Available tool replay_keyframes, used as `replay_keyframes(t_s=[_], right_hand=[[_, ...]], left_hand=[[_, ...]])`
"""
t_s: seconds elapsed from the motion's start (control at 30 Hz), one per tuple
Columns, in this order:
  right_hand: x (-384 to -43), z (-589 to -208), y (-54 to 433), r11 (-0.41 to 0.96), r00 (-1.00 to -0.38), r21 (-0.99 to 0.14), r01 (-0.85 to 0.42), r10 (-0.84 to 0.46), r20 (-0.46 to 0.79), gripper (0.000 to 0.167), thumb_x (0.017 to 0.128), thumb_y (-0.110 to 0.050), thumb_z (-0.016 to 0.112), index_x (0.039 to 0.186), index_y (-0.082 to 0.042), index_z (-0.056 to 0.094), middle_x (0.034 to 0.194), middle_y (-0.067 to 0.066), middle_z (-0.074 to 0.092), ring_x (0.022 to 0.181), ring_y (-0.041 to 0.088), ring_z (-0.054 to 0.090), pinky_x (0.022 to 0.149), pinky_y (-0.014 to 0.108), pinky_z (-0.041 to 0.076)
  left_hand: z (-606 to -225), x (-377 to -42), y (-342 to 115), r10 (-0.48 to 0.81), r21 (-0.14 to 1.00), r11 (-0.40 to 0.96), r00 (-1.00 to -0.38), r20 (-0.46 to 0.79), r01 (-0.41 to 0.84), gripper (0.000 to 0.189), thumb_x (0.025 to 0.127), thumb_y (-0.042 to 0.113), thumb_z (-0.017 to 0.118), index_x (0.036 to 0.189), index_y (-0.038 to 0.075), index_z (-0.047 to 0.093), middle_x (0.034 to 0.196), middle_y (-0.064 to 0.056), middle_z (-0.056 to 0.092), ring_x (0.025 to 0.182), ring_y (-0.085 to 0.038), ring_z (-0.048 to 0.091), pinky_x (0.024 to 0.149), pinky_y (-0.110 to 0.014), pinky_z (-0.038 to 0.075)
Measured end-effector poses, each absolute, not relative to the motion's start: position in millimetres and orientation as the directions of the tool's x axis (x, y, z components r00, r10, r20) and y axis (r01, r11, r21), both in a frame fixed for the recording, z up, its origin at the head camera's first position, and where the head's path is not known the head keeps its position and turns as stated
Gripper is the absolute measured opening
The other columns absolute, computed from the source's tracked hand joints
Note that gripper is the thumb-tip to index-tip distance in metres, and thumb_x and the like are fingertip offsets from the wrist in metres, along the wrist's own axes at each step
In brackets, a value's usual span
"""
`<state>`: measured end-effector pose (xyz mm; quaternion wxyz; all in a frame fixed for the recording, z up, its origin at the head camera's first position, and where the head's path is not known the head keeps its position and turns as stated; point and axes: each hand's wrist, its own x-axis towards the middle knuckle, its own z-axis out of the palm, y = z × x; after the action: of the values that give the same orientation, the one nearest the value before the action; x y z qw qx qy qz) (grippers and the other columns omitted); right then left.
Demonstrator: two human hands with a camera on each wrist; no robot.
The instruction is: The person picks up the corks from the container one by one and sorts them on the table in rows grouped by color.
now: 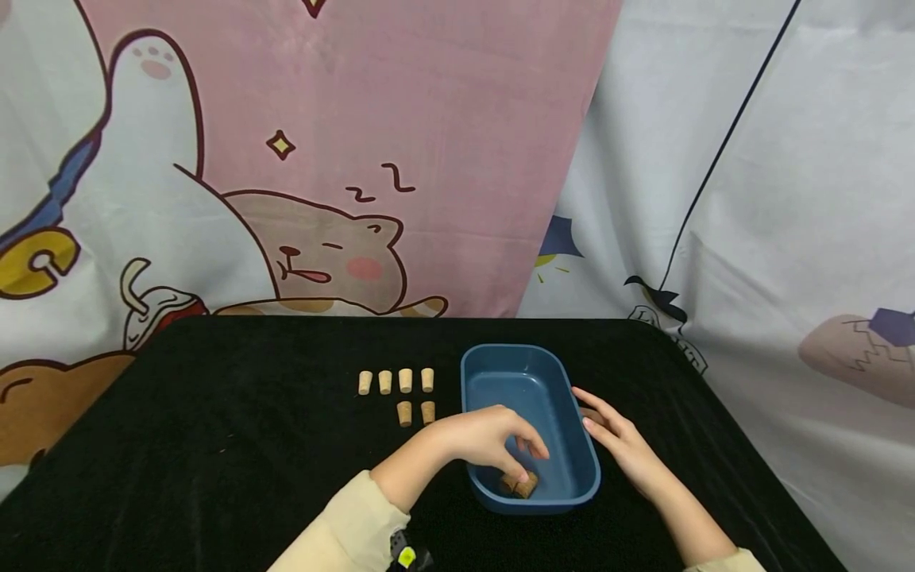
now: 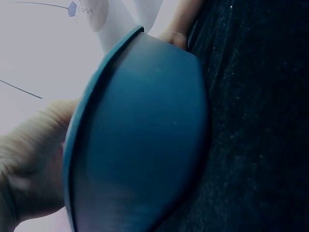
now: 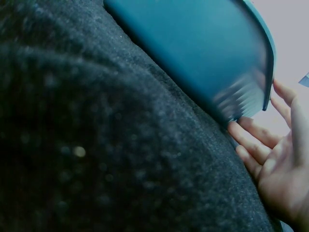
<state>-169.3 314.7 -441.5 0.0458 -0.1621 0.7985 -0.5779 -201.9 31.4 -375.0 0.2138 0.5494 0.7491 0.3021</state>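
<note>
A blue plastic bin (image 1: 480, 381) stands on the black-covered table. My left hand (image 1: 493, 438) reaches over its left side and down into it. The thumb tip lies right at two cork stoppers (image 1: 527, 485) on the bin's floor at the near end, while the bent fingers stay apart from the thumb. In the left wrist view the bin's wall hides the corks and fingertips. At the bin's right side my right hand (image 1: 620, 443) rests its extended fingers against the wall and rim; the right wrist view shows these fingers (image 3: 258, 147) along the outer wall.
Left of the bin, several pale corks (image 1: 385, 382) stand in a back row, with two browner corks (image 1: 404, 414) in front of them. A printed curtain (image 1: 457, 159) hangs behind the black tablecloth (image 1: 214, 445).
</note>
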Motion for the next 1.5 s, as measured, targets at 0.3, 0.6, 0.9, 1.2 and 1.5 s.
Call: replay_keyframes(t_s=[0.3,0.6,0.9,1.2,1.5], right_hand=[[-169.4,-441.7,315.4,0.274,-0.941,-0.939,-0.209,-0.319,0.117,0.049,0.104,-0.017,0.038,0.15,-0.008,0.026,0.137,0.032,0.041,0.11,0.009,0.057,0.087,0.036,0.048],[-168.9,-442.6,315.1,0.283,-0.944,-0.936,-0.211,-0.308,0.12,0.049,0.104,-0.017,0.039,0.15,-0.008,0.027,0.136,0.031,0.043,0.109,0.01,0.058,0.087,0.035,0.047],[-169.2,-442.8,315.7,0.284,-0.943,-0.935,-0.212,-0.312,0.119,0.049,0.104,-0.017,0.038,0.15,-0.009,0.026,0.137,0.031,0.042,0.11,0.009,0.057,0.088,0.038,0.046],[-168.7,-442.7,315.4,0.289,-0.948,-0.936,-0.2,-0.3,0.11,0.049,0.104,-0.018,0.039,0.15,-0.009,0.026,0.138,0.031,0.042,0.11,0.007,0.057,0.089,0.046,0.046],[-169.3,-441.4,314.5,0.282,-0.947,-0.939,-0.196,-0.301,0.107,0.049,0.104,-0.017,0.038,0.15,-0.009,0.026,0.138,0.031,0.041,0.11,0.007,0.057,0.088,0.042,0.047]], left_hand=[[-378.6,-210.9,45.3,0.95,0.694,0.297,-0.274,-0.148,0.655,0.031,0.084,0.012,0.072,0.114,0.01,0.067,0.108,0.008,0.066,0.094,0.0,0.058,0.079,-0.015,0.045],[-382.0,-213.1,50.7,0.94,0.73,0.331,-0.279,-0.197,0.598,0.025,0.084,0.007,0.071,0.109,0.007,0.069,0.094,0.007,0.067,0.085,0.0,0.06,0.076,-0.015,0.046],[-383.5,-209.7,51.2,0.937,0.779,0.34,-0.258,-0.234,0.527,0.02,0.083,0.001,0.069,0.103,0.004,0.07,0.083,0.006,0.066,0.077,-0.002,0.061,0.072,-0.017,0.049],[-387.1,-207.1,52.7,0.942,0.756,0.33,-0.252,-0.223,0.566,0.014,0.083,0.001,0.07,0.097,0.003,0.072,0.08,0.008,0.067,0.073,0.0,0.061,0.07,-0.016,0.049],[-387.3,-206.7,51.2,0.947,0.779,0.312,-0.24,-0.212,0.544,0.011,0.083,0.0,0.07,0.094,0.003,0.071,0.08,0.008,0.067,0.074,0.0,0.062,0.072,-0.017,0.05]])
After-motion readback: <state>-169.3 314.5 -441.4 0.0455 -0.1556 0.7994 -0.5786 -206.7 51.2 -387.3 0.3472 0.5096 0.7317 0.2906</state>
